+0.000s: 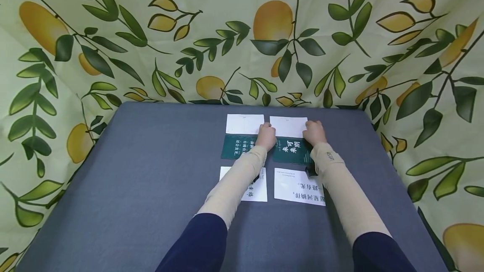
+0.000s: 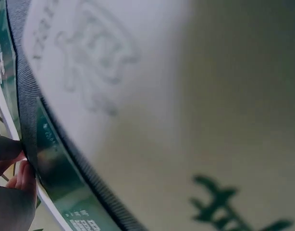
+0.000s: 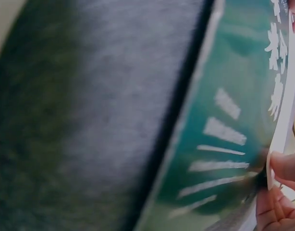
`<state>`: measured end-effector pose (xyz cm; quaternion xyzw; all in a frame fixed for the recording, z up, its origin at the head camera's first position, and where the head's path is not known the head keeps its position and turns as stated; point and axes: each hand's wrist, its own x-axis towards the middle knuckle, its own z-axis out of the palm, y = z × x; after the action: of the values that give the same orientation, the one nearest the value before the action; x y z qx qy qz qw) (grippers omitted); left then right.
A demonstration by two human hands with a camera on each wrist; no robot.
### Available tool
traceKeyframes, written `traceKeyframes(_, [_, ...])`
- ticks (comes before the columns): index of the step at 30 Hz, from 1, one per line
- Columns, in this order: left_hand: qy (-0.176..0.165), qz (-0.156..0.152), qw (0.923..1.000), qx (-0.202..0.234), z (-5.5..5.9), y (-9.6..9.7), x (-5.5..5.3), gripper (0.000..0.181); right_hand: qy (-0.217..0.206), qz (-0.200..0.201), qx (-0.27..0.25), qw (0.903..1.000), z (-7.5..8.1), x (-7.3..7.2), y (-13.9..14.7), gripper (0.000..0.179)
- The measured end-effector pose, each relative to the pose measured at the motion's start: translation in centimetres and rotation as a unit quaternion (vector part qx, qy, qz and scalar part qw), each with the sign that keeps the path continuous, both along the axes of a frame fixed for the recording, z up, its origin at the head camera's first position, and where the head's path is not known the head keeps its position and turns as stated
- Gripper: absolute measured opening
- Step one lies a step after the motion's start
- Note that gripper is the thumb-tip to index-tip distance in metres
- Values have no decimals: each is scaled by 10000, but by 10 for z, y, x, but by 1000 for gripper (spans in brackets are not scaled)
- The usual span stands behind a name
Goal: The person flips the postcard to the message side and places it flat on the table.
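Observation:
Two white cards lie at the far side, the left one (image 1: 245, 124) and the right one (image 1: 288, 126). Nearer lie two dark green cards, the left one (image 1: 230, 146) partly hidden by the left arm, the right one (image 1: 287, 150) with white lettering. My left hand (image 1: 266, 137) (image 2: 13, 187) pinches the right white card's left edge with thumb and fingers. At the opposite edge my right hand (image 1: 314, 132) (image 3: 282, 187) pinches the same card between thumb and fingers, close to the green card's border.
Two printed white cards lie nearest the person, the left one (image 1: 261, 190) partly under the left forearm, the right one (image 1: 298, 186) beside the right sleeve. Grey cloth covers the table (image 1: 151, 171). A leaf-and-fruit patterned curtain (image 1: 227, 20) hangs behind it.

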<state>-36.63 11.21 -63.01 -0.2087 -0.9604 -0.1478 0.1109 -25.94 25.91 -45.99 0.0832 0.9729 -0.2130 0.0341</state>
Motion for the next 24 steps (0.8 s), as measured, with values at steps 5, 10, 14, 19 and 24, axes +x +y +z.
traceKeyframes(5, [-436, -37, 9988, -204, -4, 2, -7, 18, -249, -153, 307, 9991, 7, 2, -4, 41])
traceKeyframes(10, [-449, -169, 9988, 32, 25, -6, 12, 33, -275, -315, 55, 9991, 7, 6, -1, 45])
traceKeyframes(14, [-1321, -267, 9873, 838, 85, -23, 47, 35, -330, -450, -726, 9958, 1, 11, 3, 50])
traceKeyframes(19, [-2210, -154, 9588, 1776, 167, -38, 94, 35, -83, -720, -1501, 9860, 1, 16, 5, 50])
traceKeyframes(24, [-1963, -129, 9537, 2277, 190, -48, 108, 35, 42, -728, -1957, 9779, 12, 18, -1, 51])
